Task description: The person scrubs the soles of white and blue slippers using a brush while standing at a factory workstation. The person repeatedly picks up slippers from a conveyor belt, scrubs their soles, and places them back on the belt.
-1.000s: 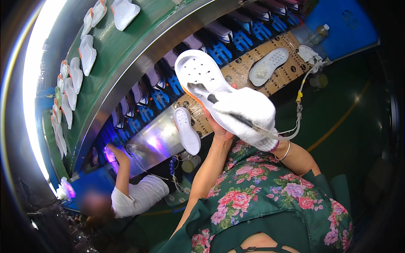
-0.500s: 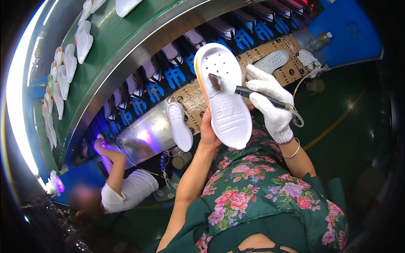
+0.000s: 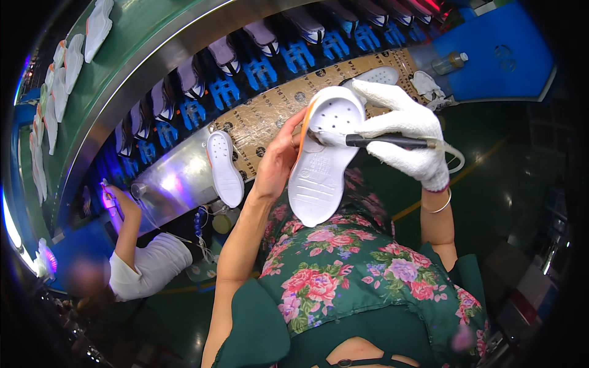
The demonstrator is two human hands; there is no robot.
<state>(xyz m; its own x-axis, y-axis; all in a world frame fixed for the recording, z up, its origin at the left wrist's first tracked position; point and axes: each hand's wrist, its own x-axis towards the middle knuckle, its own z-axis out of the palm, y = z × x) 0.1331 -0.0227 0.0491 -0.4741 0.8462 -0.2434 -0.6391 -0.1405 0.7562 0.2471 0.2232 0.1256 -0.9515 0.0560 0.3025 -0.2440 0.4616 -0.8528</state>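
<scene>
I hold a white shoe sole [image 3: 322,165] up in front of my chest, its tread side toward me, heel end high and toe end hanging low over my flowered dress [image 3: 343,270]. An orange edge runs along the sole's left side. My left hand [image 3: 279,156], bare, has its grip clamped on that left edge, fingers curled behind the heel end and thumb in front. My right hand [image 3: 402,132], in a white glove, has its grip closed around a thin dark-handled tool [image 3: 380,141]; the tool lies level, its tip touching the sole near the heel end. A pale cord [image 3: 454,158] loops from the tool's back end, just right of my right grip.

Just left of my left grip, a second white sole [image 3: 224,168] lies on the counter [image 3: 264,116], which is covered with brown patterned board. Beyond both grips runs a row of blue holders [image 3: 224,92] with shoes standing in them. Up and right of my right grip stands a small bottle [image 3: 450,61]. Far down to the left of my left grip, another person in a white shirt [image 3: 150,264] reaches up to the counter.
</scene>
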